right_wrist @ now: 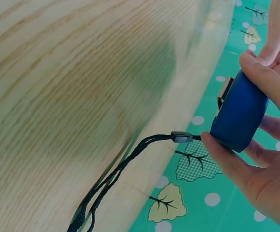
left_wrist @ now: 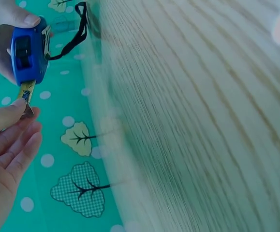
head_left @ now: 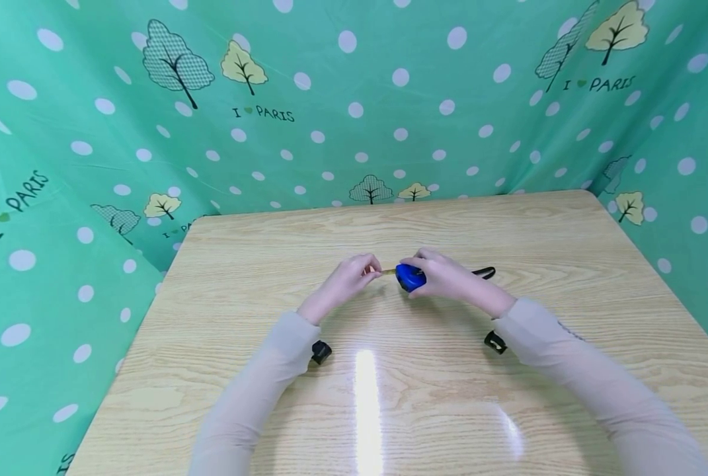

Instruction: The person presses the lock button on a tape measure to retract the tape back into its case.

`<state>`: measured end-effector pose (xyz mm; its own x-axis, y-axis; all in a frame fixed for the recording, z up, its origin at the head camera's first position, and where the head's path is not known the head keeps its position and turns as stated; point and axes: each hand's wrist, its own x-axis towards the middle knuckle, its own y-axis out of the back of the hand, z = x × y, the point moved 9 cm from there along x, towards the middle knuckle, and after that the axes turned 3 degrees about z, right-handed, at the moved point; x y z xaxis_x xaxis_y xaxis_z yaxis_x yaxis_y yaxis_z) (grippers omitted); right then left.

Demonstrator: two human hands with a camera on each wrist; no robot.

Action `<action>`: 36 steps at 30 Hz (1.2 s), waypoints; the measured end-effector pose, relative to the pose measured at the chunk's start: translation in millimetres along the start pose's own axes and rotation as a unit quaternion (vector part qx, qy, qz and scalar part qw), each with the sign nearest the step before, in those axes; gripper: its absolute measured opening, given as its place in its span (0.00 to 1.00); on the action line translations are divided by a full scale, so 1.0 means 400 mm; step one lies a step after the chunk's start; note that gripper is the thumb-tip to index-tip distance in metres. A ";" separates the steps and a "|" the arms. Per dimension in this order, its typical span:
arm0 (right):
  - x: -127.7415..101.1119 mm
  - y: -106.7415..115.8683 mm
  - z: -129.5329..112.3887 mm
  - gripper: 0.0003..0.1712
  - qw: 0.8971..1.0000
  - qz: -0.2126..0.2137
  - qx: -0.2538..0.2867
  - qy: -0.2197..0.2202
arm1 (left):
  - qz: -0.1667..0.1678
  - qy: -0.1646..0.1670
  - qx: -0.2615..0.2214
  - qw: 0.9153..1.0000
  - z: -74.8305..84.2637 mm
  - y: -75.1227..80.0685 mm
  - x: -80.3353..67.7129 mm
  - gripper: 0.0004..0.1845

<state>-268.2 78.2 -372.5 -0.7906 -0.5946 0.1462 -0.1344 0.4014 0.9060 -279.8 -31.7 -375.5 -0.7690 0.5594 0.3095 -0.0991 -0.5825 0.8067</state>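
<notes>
A blue tape measure [head_left: 410,277] is held over the middle of the table by my right hand [head_left: 443,274], thumb on one side and fingers on the other. A short stretch of yellow blade [left_wrist: 26,90] comes out of its case. My left hand [head_left: 354,272] pinches the blade's metal end hook [left_wrist: 28,112] between thumb and forefinger, the other fingers loosely bent below. From the case hangs a black wrist strap [right_wrist: 125,159] with a small cord clip [right_wrist: 182,137]. In the right wrist view the left hand shows partly behind the tape measure.
The wooden table [head_left: 240,264] is backed by a green dotted curtain [head_left: 330,86], which also hangs at both sides. Black wrist camera mounts [head_left: 320,352] show under the sleeves. A bright light reflection [head_left: 367,410] lies on the near tabletop.
</notes>
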 end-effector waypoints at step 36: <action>-0.031 -0.024 0.091 0.38 0.999 -0.013 -0.011 -0.046 | 0.014 0.023 0.039 0.999 -0.072 0.046 -0.054 0.10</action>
<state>-279.1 107.0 -397.5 -0.8386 -0.5378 0.0868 -0.1425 0.3704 0.9179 -283.2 -71.5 -382.1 -0.7987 0.5153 0.3108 -0.0287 -0.5486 0.8356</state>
